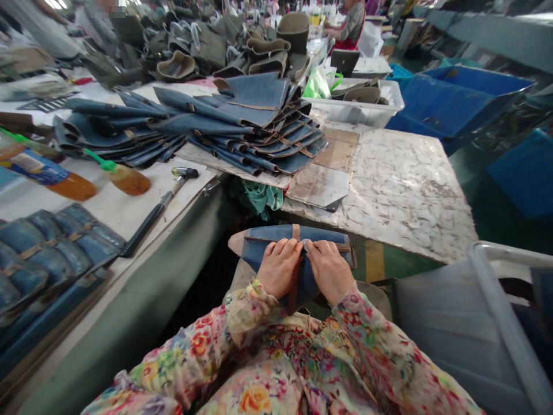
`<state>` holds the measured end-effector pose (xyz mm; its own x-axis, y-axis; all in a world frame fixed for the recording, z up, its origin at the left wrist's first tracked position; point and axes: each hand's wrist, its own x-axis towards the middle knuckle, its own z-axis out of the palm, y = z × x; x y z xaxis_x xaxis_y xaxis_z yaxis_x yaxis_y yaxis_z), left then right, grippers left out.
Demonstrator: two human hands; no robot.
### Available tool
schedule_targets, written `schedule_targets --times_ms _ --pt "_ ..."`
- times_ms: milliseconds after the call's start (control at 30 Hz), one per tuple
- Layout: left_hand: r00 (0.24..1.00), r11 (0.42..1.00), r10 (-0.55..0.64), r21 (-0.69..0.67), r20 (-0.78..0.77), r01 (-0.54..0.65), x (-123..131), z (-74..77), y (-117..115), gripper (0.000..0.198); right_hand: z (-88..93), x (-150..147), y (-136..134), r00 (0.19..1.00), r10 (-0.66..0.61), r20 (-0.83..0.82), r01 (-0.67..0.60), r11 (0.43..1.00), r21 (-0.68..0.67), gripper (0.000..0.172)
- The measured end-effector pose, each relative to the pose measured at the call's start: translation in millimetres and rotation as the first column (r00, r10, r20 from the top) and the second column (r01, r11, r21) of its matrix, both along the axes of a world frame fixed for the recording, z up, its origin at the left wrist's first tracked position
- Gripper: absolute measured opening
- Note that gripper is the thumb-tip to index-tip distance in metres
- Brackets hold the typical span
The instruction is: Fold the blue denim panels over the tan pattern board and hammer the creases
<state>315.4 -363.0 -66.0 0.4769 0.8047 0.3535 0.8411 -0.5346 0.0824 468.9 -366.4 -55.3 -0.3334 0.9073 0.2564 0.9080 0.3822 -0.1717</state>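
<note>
The upper garment (276, 374), at 6 o'clock, is a loose floral print on a pale ground, with an orange-yellow bloom low on the front. Left sleeve (181, 357), between 7 and 8 o'clock: red, green and pink blossoms, gathered cuff. Right sleeve (380, 343), between 4 and 5 o'clock: matching print. Left grip (280, 268) and right grip (330, 271): bare.

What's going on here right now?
A person in flowered sleeves has both hands on a blue piece with tan trim, held in front of the body. The left hand and right hand are close together, fingers at its middle. Ahead lies a pile of similar blue pieces. To the left are a black-handled tool and a green-tipped bottle; a grey bin stands to the right.
</note>
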Motion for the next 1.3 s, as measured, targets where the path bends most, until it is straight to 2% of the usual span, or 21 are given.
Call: schedule_targets --times_ms 233,500,700,833,1033,1167,1300 --pt "0.998 0.998 0.065 0.015 0.016 -0.065 -13 -1.4 -9 0.036 3.5 13 10 0.993 0.06 -0.105 -0.07 0.993 -0.093 0.033" --pt "0.999 1.0 0.01 0.012 -0.03 -0.009 -21 -5.0 -20 0.04 5.5 19 7 0.987 0.141 -0.073 -0.149 0.981 -0.125 0.034" --pt "0.999 1.0 -0.013 0.002 -0.034 0.013 -24 -9.1 -25 0.04 11.6 23 15 0.973 0.206 -0.105 -0.223 0.956 -0.189 0.032" --pt "1.0 0.999 0.015 -0.036 0.009 -0.015 -22 -2.3 -22 0.038 20.2 21 20 0.965 0.235 -0.112 -0.256 0.938 -0.232 0.032" --pt "0.991 0.98 0.128 -0.157 0.041 -0.121 -13 12.3 -5 0.027 27.5 19 26 0.963 0.263 -0.065 -0.27 0.917 -0.295 0.03" --pt "0.996 0.975 0.088 -0.206 0.017 -0.083 -8 15.5 4 0.022 30.7 19 27 0.961 0.275 -0.008 -0.264 0.913 -0.31 0.03" --pt "0.994 0.973 0.076 -0.224 0.082 -0.056 -10 12.1 4 0.022 28.8 19 24 0.959 0.284 0.009 -0.269 0.917 -0.294 0.031"
